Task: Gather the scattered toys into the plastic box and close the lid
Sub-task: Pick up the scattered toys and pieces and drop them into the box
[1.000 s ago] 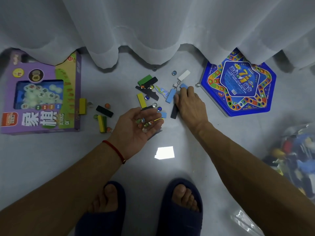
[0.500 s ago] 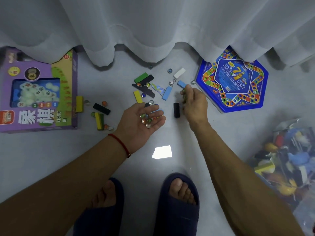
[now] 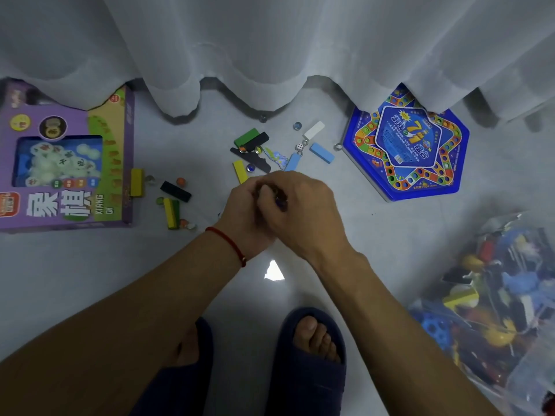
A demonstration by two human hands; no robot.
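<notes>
Over floor (image 3: 90,280), right hand (image 3: 303,211) drops marble (image 3: 280,202) into cupped left hand (image 3: 244,214). Right fingers pinch marble. Keep left palm cupped, level. Plastic box (image 3: 495,310) sits far right; blocks (image 3: 249,139) wait near curtain (image 3: 270,40).

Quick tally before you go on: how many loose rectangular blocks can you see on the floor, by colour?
Black blocks: 3
Yellow blocks: 3
Green blocks: 2, one lying against a yellow
Blue blocks: 2
White block: 1
Total: 11 visible; the hands may hide more.
</notes>
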